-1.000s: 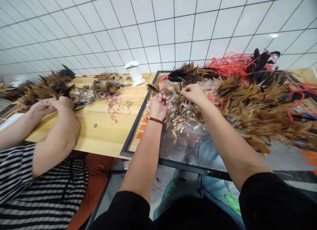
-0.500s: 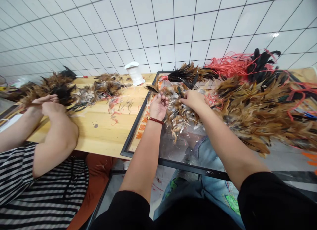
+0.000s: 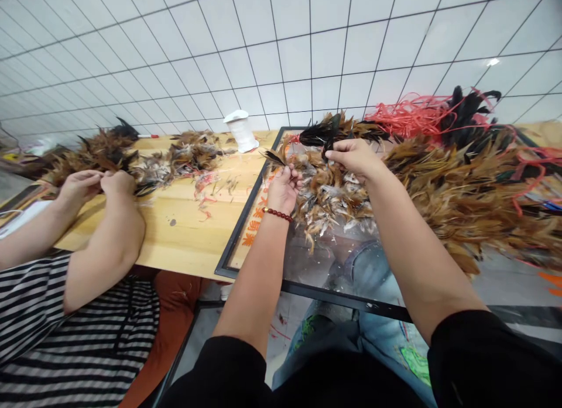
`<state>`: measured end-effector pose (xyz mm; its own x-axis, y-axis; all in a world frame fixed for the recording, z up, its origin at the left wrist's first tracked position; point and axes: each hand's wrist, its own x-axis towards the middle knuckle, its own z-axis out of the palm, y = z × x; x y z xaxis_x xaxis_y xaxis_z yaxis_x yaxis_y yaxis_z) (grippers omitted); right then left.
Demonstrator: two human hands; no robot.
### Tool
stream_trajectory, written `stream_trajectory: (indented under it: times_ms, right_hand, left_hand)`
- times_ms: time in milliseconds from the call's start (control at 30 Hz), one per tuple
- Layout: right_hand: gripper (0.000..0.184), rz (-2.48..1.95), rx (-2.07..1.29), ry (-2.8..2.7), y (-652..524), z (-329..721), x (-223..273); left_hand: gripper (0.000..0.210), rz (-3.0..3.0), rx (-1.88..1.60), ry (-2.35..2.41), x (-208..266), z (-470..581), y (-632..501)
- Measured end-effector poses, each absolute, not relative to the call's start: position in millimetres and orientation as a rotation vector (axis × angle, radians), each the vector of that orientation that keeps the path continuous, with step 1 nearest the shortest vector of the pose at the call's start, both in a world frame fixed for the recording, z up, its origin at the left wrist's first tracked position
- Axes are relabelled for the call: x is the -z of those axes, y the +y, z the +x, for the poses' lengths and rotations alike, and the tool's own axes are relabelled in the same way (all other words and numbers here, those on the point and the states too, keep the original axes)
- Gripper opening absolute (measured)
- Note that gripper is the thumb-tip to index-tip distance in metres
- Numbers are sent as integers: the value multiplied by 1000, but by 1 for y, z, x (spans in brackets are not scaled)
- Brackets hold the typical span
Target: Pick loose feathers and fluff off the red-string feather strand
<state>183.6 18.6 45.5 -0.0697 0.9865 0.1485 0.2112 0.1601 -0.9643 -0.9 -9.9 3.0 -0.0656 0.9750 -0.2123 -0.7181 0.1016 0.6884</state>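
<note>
My left hand [image 3: 284, 188], with a dark red bead bracelet [image 3: 277, 213] at its wrist, is closed with the palm up. Dark-tipped feathers [image 3: 275, 158] stick out to the left from its fingers. Between the thumb and fingers of my right hand [image 3: 355, 158] is pinched a dark feather [image 3: 328, 143], held over loose feathers. Below both hands a pile of brown and whitish feathers [image 3: 331, 200] covers part of the glass panel. Just behind lies a bundle of black and brown feathers [image 3: 316, 133], tied in red at its left end.
A black-framed glass panel [image 3: 226, 261] lies on the wooden table [image 3: 175, 232]. Brown feathers [image 3: 465, 203] spread at right, with red plastic strips [image 3: 410, 116] behind. A white spool [image 3: 241, 133] stands by the tiled wall. At left, a co-worker's hands [image 3: 103, 185] work at other feathers.
My right hand has lifted from the pile and moved slightly back with a dark feather pinched in it. My left hand stays nearly in place. The co-worker's hands have come together and shifted right.
</note>
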Motion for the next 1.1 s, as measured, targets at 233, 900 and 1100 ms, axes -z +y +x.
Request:
stream_trajectory:
  times_ms: [233, 900, 1100]
  right_hand:
    - [32, -1085, -1263, -1400, 11, 166, -49]
    - [17, -1074, -950, -1193, 24, 152, -31]
    - [27, -1169, -1205, -1275, 16, 167, -37]
  left_hand:
    - [15, 457, -1364, 844, -3, 4, -12]
    - [9, 737, -1253, 833, -1, 13, -17]
    - [10, 766, -1470, 845, 5, 16, -12]
